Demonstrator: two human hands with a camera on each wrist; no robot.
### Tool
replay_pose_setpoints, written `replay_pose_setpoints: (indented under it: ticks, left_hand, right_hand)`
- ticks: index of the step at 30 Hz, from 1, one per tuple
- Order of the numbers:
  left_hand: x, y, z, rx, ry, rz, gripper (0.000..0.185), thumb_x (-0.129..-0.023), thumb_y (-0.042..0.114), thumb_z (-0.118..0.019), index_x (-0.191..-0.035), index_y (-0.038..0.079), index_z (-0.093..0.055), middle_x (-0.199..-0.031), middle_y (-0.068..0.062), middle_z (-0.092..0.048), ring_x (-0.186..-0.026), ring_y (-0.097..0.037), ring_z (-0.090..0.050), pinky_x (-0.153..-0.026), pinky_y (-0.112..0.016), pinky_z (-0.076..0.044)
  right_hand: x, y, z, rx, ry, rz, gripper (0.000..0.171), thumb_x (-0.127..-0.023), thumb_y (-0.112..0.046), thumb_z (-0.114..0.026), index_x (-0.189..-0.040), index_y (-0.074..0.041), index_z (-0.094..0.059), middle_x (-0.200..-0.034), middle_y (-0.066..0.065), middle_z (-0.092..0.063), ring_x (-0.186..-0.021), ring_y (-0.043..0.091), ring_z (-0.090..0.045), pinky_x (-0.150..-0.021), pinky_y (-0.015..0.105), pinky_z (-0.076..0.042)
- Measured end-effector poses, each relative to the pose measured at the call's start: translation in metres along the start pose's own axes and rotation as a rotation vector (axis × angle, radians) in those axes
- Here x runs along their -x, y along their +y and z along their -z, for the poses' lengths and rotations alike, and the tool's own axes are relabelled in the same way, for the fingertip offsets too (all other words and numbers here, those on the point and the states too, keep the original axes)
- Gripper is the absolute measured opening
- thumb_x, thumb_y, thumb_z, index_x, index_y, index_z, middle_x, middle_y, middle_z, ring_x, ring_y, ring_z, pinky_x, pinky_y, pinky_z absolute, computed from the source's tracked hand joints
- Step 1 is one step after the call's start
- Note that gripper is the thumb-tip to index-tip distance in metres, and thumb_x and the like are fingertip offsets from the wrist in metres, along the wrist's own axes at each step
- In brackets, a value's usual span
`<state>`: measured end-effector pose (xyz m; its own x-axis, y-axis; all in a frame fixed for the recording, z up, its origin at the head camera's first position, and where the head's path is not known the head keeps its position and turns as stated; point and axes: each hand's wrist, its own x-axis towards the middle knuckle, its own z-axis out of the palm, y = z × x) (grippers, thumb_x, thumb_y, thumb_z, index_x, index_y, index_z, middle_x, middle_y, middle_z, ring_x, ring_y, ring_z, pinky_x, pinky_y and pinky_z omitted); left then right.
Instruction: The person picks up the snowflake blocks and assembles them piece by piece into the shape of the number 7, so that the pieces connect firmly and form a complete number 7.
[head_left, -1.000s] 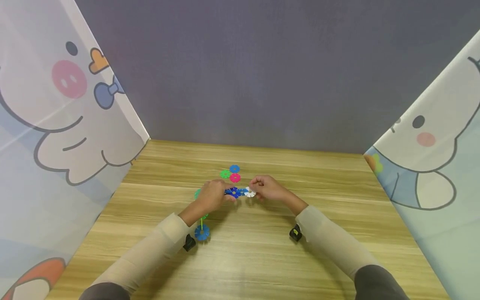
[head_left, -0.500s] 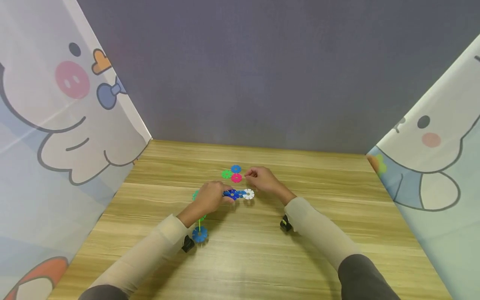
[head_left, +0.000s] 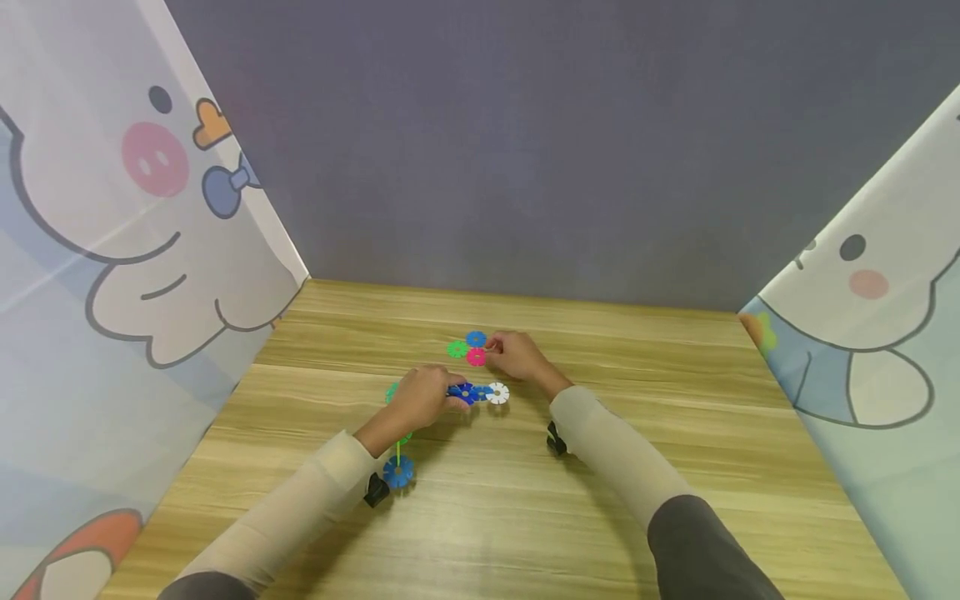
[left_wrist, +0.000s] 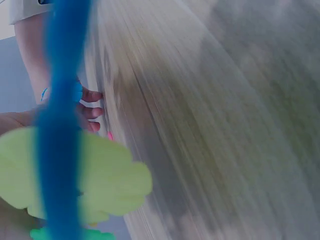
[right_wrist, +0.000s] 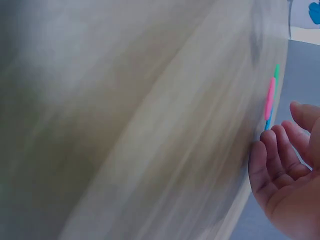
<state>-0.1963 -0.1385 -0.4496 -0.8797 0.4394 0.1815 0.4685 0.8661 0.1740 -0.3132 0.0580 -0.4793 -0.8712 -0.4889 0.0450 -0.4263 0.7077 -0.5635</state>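
My left hand (head_left: 422, 395) grips a joined chain of slotted plastic flower discs. From its fingertips a dark blue disc (head_left: 465, 394), a lighter blue one and a white disc (head_left: 497, 393) extend to the right. On the near side, a yellow-green piece leads down to a blue disc (head_left: 398, 472); the hand hides the chain's middle. My right hand (head_left: 519, 355) is at a small group of loose discs, its fingers loosely bent beside the pink disc (head_left: 476, 357) and blue disc (head_left: 476, 339). No disc shows between those fingers in the right wrist view. A green disc (head_left: 457, 349) lies left of them.
The discs lie on a wood-grain table (head_left: 480, 533). A grey wall (head_left: 480, 150) stands behind it, with cartoon-printed panels (head_left: 862, 367) on both sides. A black wrist device (head_left: 377, 489) hangs under each forearm.
My right hand has left the white disc and moved back and slightly left to the loose pink and blue discs. The left hand keeps its hold on the chain almost in place.
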Motion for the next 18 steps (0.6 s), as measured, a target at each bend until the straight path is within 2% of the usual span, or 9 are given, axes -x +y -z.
replay_pose_setpoints:
  ticks: [5,11,18]
  left_hand:
    - [0.0,0.0,0.0,-0.001,-0.013,0.005,0.049,-0.074,0.046,-0.075,-0.112,0.015,-0.073,-0.103,-0.004,-0.075,-0.092,-0.023,-0.071,-0.076,-0.038,-0.059]
    - [0.0,0.001,0.0,0.005,-0.034,0.027,0.049,-0.075,0.046,-0.075,-0.113,0.015,-0.072,-0.105,-0.004,-0.074,-0.095,-0.023,-0.071,-0.077,-0.038,-0.059]
    - [-0.002,0.003,0.002,0.012,-0.048,0.041,0.049,-0.075,0.045,-0.076,-0.114,0.015,-0.072,-0.106,-0.006,-0.074,-0.095,-0.024,-0.07,-0.077,-0.039,-0.059]
  right_hand:
    - [-0.006,-0.004,-0.006,0.069,-0.02,-0.055,0.025,-0.09,-0.028,-0.065,-0.108,-0.011,-0.068,-0.085,0.0,-0.067,-0.072,0.012,-0.058,-0.069,0.027,-0.05]
    - [-0.009,-0.008,-0.012,0.163,-0.046,-0.07,0.036,-0.089,-0.037,-0.066,-0.114,-0.011,-0.066,-0.088,0.0,-0.068,-0.076,0.013,-0.059,-0.074,0.032,-0.053]
    - [-0.011,-0.009,-0.014,0.2,-0.057,-0.094,0.036,-0.09,-0.038,-0.067,-0.115,-0.013,-0.066,-0.094,0.0,-0.068,-0.083,0.014,-0.061,-0.077,0.032,-0.053]
